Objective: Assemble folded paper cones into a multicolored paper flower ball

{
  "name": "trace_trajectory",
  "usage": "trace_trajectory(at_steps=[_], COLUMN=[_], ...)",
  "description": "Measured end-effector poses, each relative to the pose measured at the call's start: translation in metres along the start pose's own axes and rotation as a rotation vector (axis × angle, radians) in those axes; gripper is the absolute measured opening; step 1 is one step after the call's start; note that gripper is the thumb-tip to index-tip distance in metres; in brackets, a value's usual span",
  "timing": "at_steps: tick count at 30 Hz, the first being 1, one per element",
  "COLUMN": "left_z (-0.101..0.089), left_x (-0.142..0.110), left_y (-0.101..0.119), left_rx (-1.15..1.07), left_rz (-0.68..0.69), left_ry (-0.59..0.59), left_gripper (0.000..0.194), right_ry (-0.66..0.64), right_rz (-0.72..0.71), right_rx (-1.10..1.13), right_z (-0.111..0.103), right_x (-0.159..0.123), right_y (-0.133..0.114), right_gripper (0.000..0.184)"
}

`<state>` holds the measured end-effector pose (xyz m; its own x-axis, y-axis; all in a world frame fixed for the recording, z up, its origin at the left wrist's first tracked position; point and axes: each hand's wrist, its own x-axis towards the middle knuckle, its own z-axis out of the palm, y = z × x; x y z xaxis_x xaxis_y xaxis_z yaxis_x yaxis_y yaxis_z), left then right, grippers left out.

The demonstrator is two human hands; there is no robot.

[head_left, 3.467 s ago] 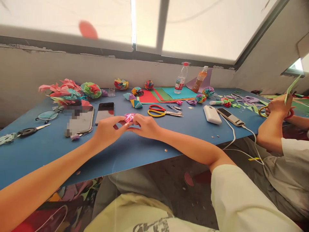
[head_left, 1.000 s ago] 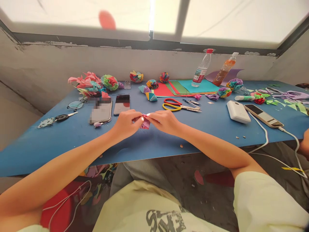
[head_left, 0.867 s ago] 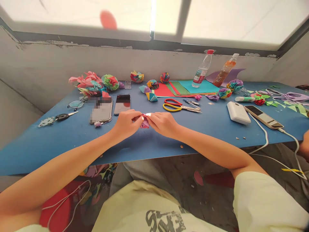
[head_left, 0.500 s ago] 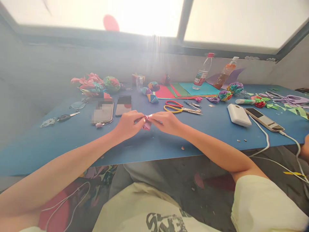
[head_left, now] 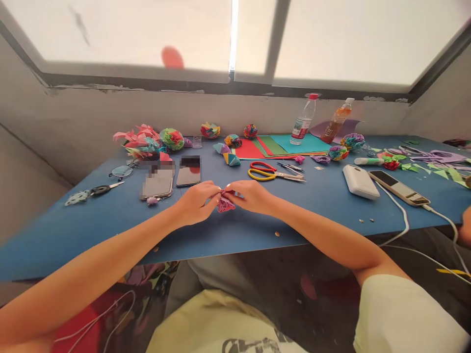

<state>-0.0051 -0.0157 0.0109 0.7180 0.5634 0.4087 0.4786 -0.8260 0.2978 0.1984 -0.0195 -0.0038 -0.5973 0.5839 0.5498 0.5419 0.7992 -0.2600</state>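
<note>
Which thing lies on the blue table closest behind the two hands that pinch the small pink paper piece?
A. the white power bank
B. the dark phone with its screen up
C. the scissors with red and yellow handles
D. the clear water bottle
B. The dark phone lies just beyond the left hand, nearer than the scissors beyond the right hand; both hands pinch the pink paper piece.

The pink paper piece (head_left: 225,204), first pressed flat against the surface (head_left: 312,206), has been lifted slightly and bunched between the fingers (head_left: 217,195) of both hands.
</note>
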Motion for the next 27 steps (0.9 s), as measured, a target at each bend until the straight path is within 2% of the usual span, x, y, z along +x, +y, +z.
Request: trace_trajectory(at_steps=[3,7,16,23,27], left_z=[0.0,0.003,0.006,0.002,0.004], left_x=[0.0,0.0,0.001,0.001,0.006], left_y=[0.004,0.008,0.011,0.01,0.003], left_rx=[-0.031,-0.037,-0.117,-0.175,-0.182], left_rz=[-0.043,-0.077,-0.202,-0.294,-0.261], left_ry=[0.006,0.037,0.061,0.01,-0.056], left_gripper=[0.029,0.023,0.024,0.035,0.034], right_ry=[0.076,0.096,0.146,0.132,0.129], right_rz=[-0.079,-0.139,0.019,-0.081,-0.091], right_rx=[-0.189,-0.369,-0.45,-0.485,-0.506], right_z=[0.004,0.006,0.022,0.017,0.016], right_x=[-0.001,-0.002,-0.006,-0.003,-0.003], right_y=[-0.003,-0.007,-0.018,-0.017,-0.019], right_gripper=[0.016,0.024,0.027,0.028,0.03])
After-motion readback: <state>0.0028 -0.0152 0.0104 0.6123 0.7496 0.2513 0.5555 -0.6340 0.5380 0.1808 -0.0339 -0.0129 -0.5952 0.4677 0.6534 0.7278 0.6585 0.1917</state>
